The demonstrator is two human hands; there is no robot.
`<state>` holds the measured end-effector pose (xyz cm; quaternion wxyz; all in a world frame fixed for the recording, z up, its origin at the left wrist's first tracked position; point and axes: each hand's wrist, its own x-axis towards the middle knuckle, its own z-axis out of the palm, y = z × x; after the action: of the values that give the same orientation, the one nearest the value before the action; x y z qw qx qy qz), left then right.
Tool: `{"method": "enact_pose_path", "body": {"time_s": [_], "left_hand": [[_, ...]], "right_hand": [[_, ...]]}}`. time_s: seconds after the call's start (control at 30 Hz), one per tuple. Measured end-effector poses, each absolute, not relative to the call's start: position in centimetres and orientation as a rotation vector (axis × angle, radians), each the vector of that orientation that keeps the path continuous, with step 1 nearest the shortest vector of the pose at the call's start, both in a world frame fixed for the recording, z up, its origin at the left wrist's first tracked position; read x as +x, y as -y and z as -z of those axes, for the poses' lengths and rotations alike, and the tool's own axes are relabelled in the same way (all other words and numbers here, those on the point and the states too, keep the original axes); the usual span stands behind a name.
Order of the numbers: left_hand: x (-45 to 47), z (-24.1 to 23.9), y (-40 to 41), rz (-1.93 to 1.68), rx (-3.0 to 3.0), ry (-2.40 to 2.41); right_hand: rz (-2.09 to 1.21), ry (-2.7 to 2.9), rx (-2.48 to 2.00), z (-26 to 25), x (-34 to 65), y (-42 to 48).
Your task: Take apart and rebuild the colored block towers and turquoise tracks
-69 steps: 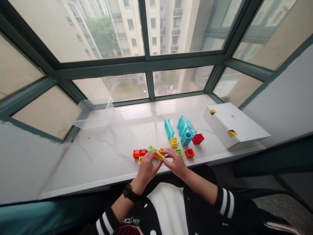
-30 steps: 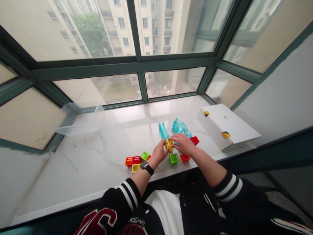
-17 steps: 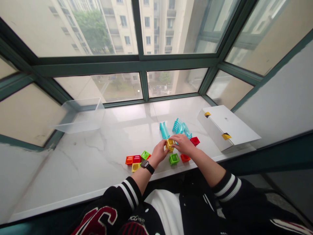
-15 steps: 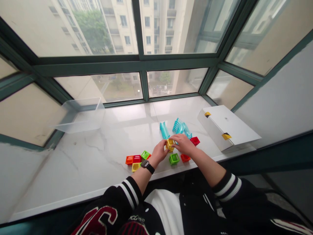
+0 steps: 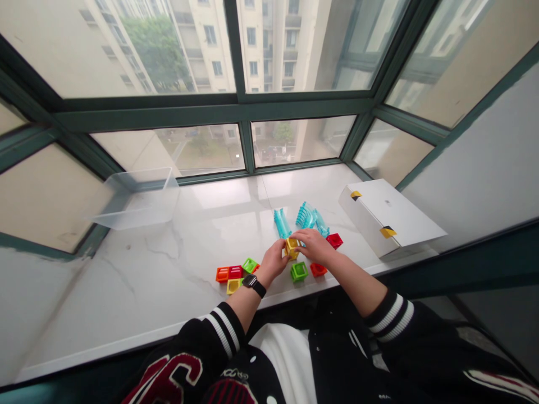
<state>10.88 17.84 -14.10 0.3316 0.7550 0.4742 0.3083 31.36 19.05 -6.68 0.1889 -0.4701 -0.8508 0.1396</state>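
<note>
Between my two hands is a yellow toy block (image 5: 292, 247), hollow and cube-shaped. My left hand (image 5: 274, 262) grips its left side, and my right hand (image 5: 315, 246) curls over its right side. Just below it on the ledge sits a green block (image 5: 299, 272), with an orange-red block (image 5: 318, 270) to its right. A red block (image 5: 335, 241) lies beyond my right hand. Clear blue track pieces lie behind my hands: a straight one (image 5: 282, 224) and a curved one (image 5: 306, 216). My fingers partly hide the yellow block.
Left of my wrist sits a cluster of blocks, among them an orange one (image 5: 222, 274) and a yellow one (image 5: 234, 287). A clear plastic bin (image 5: 138, 219) stands at the left by the window. A white box (image 5: 396, 216) is at the right on the marble ledge (image 5: 168, 292).
Almost nothing differs. Both hands stay on the yellow block, and the whole view has shifted very slightly.
</note>
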Motion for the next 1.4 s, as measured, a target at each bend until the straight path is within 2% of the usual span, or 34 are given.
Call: {"method": "enact_pose_path", "body": {"time_s": [0.6, 0.87, 1.13, 1.4], "left_hand": [[10.4, 12.3, -17.8, -0.758, 2.034, -1.236], [-0.1, 9.1, -15.2, -1.007, 1.859, -1.37], [-10.9, 12.1, -6.9, -1.053, 1.524, -1.778], [-11.8, 14.0, -3.9, -1.073, 1.442, -1.839]], "right_hand": [[-0.372, 2.412, -1.313, 6.8, 31.4, -18.9], [-0.352, 2.41, -1.311, 6.7, 31.3, -18.7], [-0.318, 2.419, -1.317, 6.4, 31.2, -18.6], [-0.387, 2.413, -1.368, 6.1, 31.1, -18.5]]}}
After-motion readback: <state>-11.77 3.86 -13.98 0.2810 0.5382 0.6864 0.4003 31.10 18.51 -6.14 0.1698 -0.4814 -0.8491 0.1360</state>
